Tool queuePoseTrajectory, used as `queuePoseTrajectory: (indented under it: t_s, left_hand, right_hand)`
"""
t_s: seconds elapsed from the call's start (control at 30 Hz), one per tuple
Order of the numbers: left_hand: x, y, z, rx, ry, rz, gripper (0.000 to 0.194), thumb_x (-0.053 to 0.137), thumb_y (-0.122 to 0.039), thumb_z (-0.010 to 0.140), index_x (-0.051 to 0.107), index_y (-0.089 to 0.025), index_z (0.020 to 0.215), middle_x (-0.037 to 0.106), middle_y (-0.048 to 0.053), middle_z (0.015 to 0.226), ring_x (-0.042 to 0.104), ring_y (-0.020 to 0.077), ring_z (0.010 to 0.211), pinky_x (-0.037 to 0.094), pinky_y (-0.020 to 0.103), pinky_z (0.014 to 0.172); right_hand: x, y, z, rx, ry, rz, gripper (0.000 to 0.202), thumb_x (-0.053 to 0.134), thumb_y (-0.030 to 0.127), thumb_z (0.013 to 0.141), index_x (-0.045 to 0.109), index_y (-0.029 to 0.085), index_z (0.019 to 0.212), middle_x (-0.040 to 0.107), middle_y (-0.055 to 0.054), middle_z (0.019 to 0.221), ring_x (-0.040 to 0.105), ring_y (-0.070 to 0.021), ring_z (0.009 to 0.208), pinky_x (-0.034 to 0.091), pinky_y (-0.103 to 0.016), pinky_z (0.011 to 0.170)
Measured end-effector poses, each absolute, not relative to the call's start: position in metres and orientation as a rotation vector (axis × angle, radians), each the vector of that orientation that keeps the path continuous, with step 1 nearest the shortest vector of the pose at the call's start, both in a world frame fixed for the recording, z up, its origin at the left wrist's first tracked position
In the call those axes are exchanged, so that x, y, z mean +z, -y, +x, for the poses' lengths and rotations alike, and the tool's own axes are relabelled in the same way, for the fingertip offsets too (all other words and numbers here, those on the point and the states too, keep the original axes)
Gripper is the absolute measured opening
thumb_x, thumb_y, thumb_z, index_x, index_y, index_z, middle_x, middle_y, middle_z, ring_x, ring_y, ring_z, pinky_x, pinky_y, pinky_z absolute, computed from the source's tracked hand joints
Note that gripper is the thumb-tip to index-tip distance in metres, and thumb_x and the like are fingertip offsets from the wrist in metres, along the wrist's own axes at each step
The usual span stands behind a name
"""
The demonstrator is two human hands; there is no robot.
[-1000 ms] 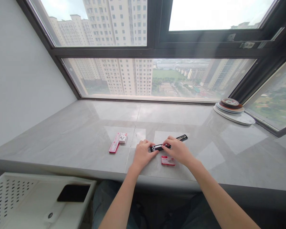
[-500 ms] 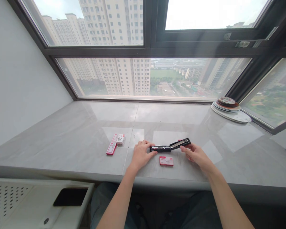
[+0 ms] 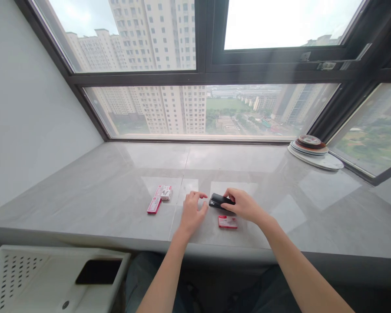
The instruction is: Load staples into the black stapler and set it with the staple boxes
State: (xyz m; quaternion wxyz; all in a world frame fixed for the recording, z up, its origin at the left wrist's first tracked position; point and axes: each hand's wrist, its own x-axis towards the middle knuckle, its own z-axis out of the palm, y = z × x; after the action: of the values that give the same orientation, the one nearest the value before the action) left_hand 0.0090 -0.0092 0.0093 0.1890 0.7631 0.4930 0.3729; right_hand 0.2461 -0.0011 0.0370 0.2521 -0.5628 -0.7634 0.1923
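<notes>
A black stapler [image 3: 217, 200] lies closed on the grey stone sill. My right hand [image 3: 243, 204] grips it from the right, thumb on the near side and fingers over the far side, hiding its right end. Just left of the stapler, my left hand [image 3: 193, 209] rests with fingers and thumb apart, holding nothing. A small red-and-white box [image 3: 227, 221] lies on the sill in front of the stapler. Farther left sit a few red-and-white boxes [image 3: 154, 204] and a small white box [image 3: 166, 192] close against them.
A stack of plates [image 3: 313, 150] stands at the back right corner by the window frame [image 3: 195, 78]. Below the sill's front edge [image 3: 143, 239], a white plastic stool or chair [image 3: 52, 291] with a dark phone-like rectangle [image 3: 98, 271] is at the lower left.
The stapler was spread open between both hands; now it is folded shut. My right hand has moved left onto it, and my left hand has let go. The view has tilted slightly up.
</notes>
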Motion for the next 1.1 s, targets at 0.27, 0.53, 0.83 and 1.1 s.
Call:
queuePoseTrajectory:
  t_s: [0.27,0.53,0.83,1.1]
  left_hand:
    - [0.022,0.009,0.028,1.083,-1.239,2.209,0.034,0.063,-0.019,0.088,0.067,-0.033,0.119,0.067,0.002,0.11,0.057,0.0238,0.109,0.04,0.039,0.098]
    - [0.0,-0.017,0.022,0.798,-1.227,2.262,0.02,0.075,-0.047,0.085,0.077,-0.035,0.102,0.068,0.002,0.107,0.056,0.0258,0.107,0.036,0.041,0.097]
    - [-0.001,-0.013,0.02,0.779,-1.224,2.247,0.022,0.072,-0.049,0.088,0.076,-0.035,0.105,0.067,0.0,0.111,0.054,0.0245,0.11,0.034,0.042,0.1]
    - [-0.003,-0.013,0.019,0.795,-1.222,2.259,0.021,0.073,-0.047,0.088,0.075,-0.035,0.106,0.068,0.0,0.111,0.054,0.0248,0.112,0.035,0.043,0.1]
  right_hand:
    - [0.03,0.012,0.278,0.631,1.98,-1.455,0.027,0.068,0.045,0.088,0.069,0.026,0.107,0.061,0.0,0.092,0.055,-0.0176,0.08,0.043,-0.03,0.074]
    - [0.025,0.032,0.284,0.647,1.849,-1.381,0.03,0.064,0.047,0.093,0.069,0.029,0.116,0.059,-0.002,0.096,0.057,-0.0185,0.083,0.048,-0.032,0.079]
    - [-0.009,0.049,0.296,0.76,1.429,-1.32,0.039,0.051,0.054,0.099,0.056,0.027,0.127,0.061,-0.005,0.111,0.057,-0.0223,0.103,0.048,-0.035,0.092]
    - [0.018,0.041,0.275,0.552,1.755,-1.438,0.031,0.057,0.048,0.097,0.064,0.029,0.121,0.06,-0.004,0.105,0.059,-0.0213,0.095,0.049,-0.032,0.081]
